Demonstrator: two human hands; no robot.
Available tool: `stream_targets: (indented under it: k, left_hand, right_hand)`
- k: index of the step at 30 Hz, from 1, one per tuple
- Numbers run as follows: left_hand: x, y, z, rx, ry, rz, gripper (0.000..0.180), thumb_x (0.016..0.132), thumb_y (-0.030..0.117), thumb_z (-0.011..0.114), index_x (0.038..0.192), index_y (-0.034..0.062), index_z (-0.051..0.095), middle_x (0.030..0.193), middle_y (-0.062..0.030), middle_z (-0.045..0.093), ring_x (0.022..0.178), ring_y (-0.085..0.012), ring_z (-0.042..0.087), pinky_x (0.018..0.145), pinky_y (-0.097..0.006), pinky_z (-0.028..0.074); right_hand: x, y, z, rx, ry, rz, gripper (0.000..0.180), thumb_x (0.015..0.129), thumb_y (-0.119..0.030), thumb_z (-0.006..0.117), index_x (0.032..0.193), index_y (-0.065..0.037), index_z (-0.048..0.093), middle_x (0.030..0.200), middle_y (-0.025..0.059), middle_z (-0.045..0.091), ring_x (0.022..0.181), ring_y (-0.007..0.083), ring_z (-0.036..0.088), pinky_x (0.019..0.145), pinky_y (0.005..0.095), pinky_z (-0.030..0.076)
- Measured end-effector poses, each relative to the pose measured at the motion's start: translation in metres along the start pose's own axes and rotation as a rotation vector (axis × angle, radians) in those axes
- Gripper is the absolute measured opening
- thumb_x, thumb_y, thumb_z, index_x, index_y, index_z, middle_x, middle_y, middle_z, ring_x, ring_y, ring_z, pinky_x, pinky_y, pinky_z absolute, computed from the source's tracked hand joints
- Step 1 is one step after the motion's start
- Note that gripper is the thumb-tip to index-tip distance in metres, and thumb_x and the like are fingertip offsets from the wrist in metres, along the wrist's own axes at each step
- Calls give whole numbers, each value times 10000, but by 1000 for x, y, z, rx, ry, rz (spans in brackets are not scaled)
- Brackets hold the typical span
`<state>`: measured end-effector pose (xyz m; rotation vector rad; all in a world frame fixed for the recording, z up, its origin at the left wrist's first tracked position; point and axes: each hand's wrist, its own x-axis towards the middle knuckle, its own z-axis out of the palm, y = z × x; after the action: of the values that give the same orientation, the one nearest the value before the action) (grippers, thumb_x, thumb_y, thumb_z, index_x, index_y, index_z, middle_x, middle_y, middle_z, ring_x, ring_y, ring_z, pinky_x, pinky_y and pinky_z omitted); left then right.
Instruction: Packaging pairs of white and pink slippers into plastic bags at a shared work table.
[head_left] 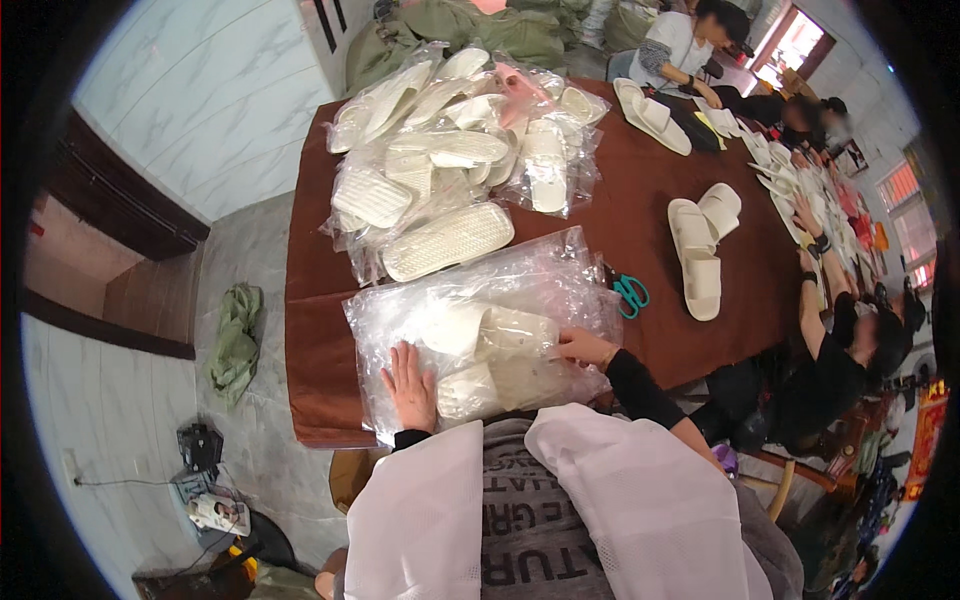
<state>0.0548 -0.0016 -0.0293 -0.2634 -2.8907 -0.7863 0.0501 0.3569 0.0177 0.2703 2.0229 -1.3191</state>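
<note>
Two cream slide slippers, an upper one (515, 335) and a lower one (468, 390), lie side by side at the near table edge, with a clear plastic bag (560, 272) around or over them. My left hand (408, 388) rests flat on the film at their left, fingers spread and holding nothing. At their right end, my right hand (587, 348) has its fingers closed at the end of the upper slipper; whether film is pinched too is hidden. Beyond the bag is a heap of bagged slippers (450, 150).
Green-handled scissors (630, 296) lie right of the bag on the brown tablecloth (325, 375). A loose slipper pair (700, 250) sits further right, and another pair (652, 118) behind. Co-workers handle slippers along the right side. A green sack (236, 335) lies on the floor.
</note>
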Motion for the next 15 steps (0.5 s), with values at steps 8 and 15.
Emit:
stream_targets:
  k: [8,15]
  left_hand:
    - [-1,-9,-17,-375,26,-31,497,964,217,479,1422,45,390,1499,-139,359,1438,-299,237,1167,-510,88]
    - [8,-20,-66,-47,373,-109,407,878,122,619,1279,84,553,1340,-144,504,1238,-339,456,1018,-450,358]
  right_hand:
    - [5,0,20,130,-113,-205,321,872,-253,607,1074,-18,688,862,-21,644,746,79,544,590,247,451]
    - [18,21,16,201,-29,-271,314,859,-192,588,1073,16,685,858,-30,637,744,64,529,652,239,437]
